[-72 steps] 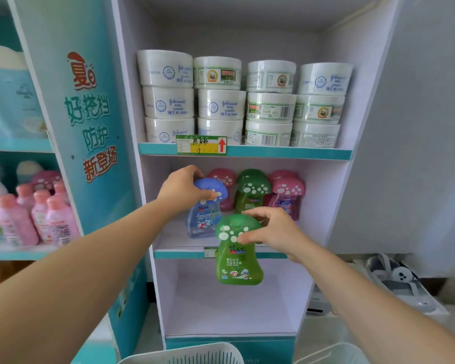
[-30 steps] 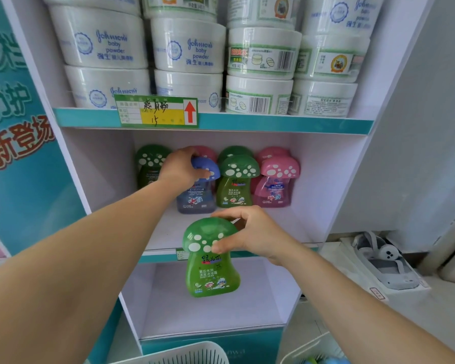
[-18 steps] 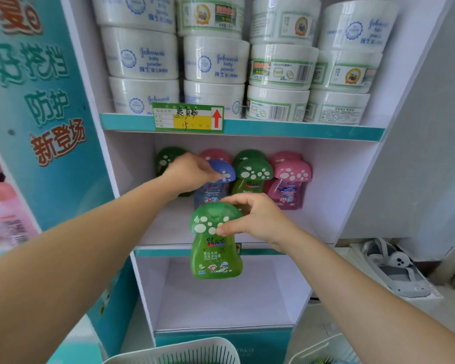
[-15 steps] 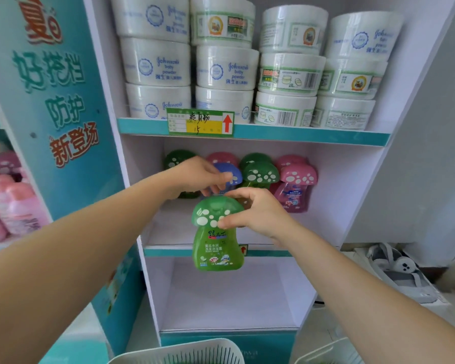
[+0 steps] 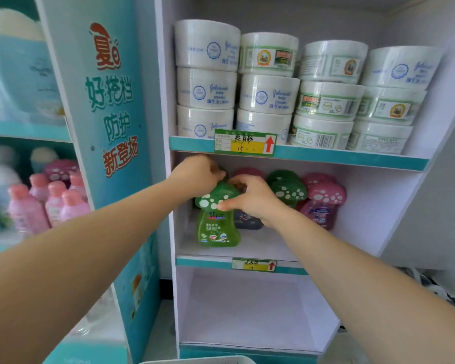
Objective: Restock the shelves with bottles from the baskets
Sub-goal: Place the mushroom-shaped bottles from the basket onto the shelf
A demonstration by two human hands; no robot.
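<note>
The green bottle (image 5: 217,227) is held upright at the front of the middle shelf (image 5: 202,261). Its spotted mushroom cap is pinched between the thumb and fingers of the right hand (image 5: 255,199). The left hand (image 5: 197,174) is curled just above and behind that cap; what its fingers close on cannot be told. A dark blue bottle (image 5: 247,220) is half hidden below the right hand. White tubs (image 5: 268,94) are stacked above both hands.

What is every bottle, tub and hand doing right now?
green bottle, upright at the middle shelf front, cap pinched
right hand, pinching the green bottle's cap
left hand, curled behind that cap, grip unclear
pink bottle, upright, untouched
white tubs, stacked three high
</note>
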